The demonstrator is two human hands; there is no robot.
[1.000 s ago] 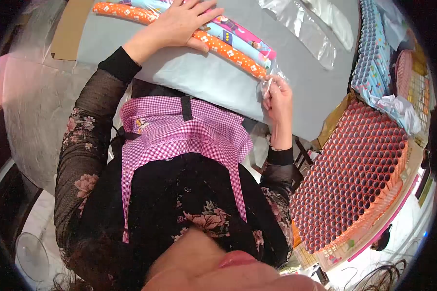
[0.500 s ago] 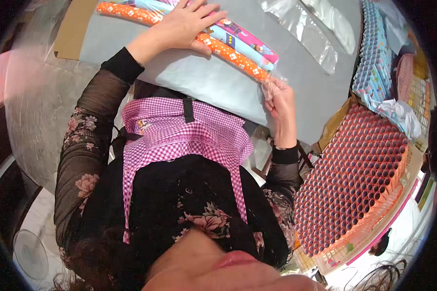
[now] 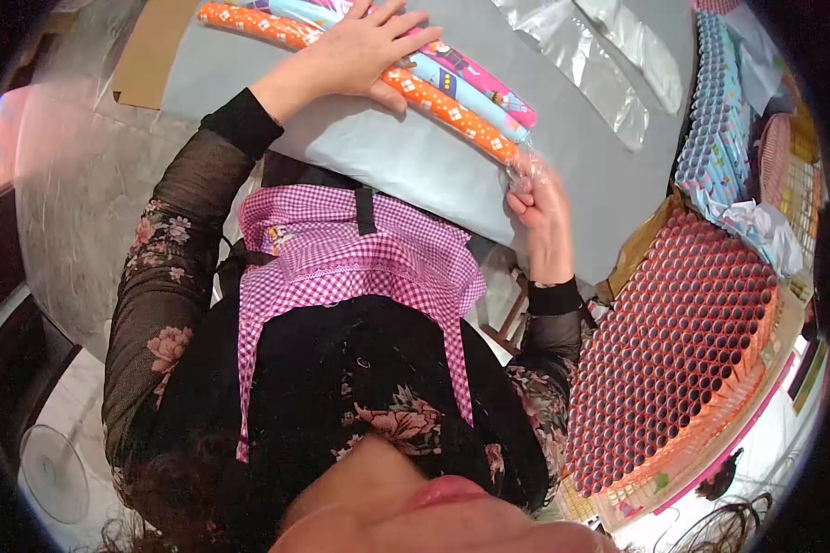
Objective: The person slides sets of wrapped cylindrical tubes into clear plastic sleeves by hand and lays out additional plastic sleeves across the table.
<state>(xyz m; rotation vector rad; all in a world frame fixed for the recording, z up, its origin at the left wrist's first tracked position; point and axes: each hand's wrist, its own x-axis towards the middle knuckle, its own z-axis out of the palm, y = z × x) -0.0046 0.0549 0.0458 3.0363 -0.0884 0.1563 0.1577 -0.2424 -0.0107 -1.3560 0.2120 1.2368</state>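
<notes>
Three patterned rolls lie side by side in clear plastic on the grey work surface: an orange roll (image 3: pixel 461 118) nearest me, a light blue roll (image 3: pixel 480 100) and a pink roll (image 3: pixel 503 92) beyond it. My left hand (image 3: pixel 355 57) rests flat across them with its fingers spread. At the rolls' right end, my right hand (image 3: pixel 537 195) has its fingers curled on the bunched end of the clear plastic wrap (image 3: pixel 526 164). Parts of the rolls are hidden beneath my left hand.
Empty clear plastic sleeves (image 3: pixel 599 78) lie at the upper right. A large stack of orange rolls (image 3: pixel 673 350) stands at the right, with blue rolls (image 3: pixel 710 138) behind it. Brown cardboard (image 3: pixel 148 60) shows at the surface's left end.
The view has shifted slightly. My right hand has turned and its fingers have closed further round the plastic end. My left hand still lies on the rolls.
</notes>
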